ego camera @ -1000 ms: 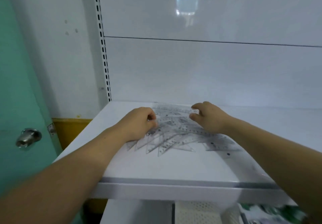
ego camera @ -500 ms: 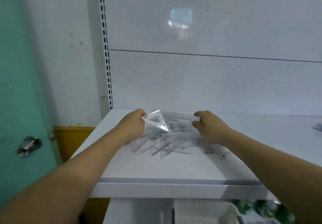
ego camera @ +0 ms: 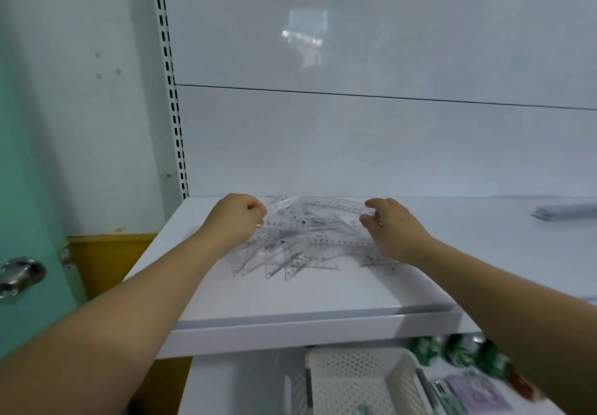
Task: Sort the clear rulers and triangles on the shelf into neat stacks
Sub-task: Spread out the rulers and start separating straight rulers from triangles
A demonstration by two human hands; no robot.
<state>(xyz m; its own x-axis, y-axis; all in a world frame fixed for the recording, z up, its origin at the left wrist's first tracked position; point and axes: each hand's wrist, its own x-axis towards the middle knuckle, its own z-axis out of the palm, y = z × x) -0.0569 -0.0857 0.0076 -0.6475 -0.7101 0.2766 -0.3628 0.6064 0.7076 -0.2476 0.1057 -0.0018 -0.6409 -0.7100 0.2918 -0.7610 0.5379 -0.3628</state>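
1. Between the two hands, on the white shelf (ego camera: 290, 301), lies the pile of clear rulers and triangles (ego camera: 290, 253), fanned out and overlapping.
2. The right hand (ego camera: 395, 232) pinches one end of a clear ruler (ego camera: 336, 203) at the pile's far edge.
3. The left hand (ego camera: 235, 220) has its fingers curled against the pile's opposite edge; whether it grips a piece cannot be told.
4. Well to the right of the right hand, a flat stack (ego camera: 565, 212) rests on the same shelf.
5. Below the hands, under the shelf, sits a white perforated basket (ego camera: 355, 379); its contents are too blurred to name. Green packets (ego camera: 462, 350) lie outside it, just beside.
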